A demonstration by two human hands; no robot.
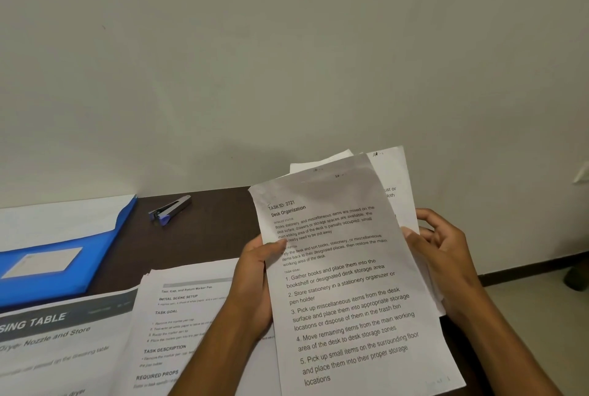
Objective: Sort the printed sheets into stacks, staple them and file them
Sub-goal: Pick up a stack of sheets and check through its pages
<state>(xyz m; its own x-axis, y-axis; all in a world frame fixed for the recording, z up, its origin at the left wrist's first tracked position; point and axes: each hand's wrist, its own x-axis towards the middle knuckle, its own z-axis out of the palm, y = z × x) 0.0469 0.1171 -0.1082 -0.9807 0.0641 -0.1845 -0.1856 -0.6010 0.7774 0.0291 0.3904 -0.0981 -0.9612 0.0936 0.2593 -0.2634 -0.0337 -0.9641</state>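
I hold a bundle of printed sheets (344,268) up above the dark desk (207,236). The front page is headed "Desk Organization". My left hand (255,280) grips the bundle's left edge, thumb on the front page. My right hand (446,255) holds the right edge, fingers curled behind the rear sheets, which fan out at the top. On the desk lie a stack of sheets (181,322) in the middle and another printed sheet (54,347) at the lower left. A stapler (170,209) with blue trim lies near the wall. A blue file folder (63,245) lies at the left.
A plain wall rises right behind the desk. The floor and a dark skirting board (535,268) show at the right, past the desk's edge.
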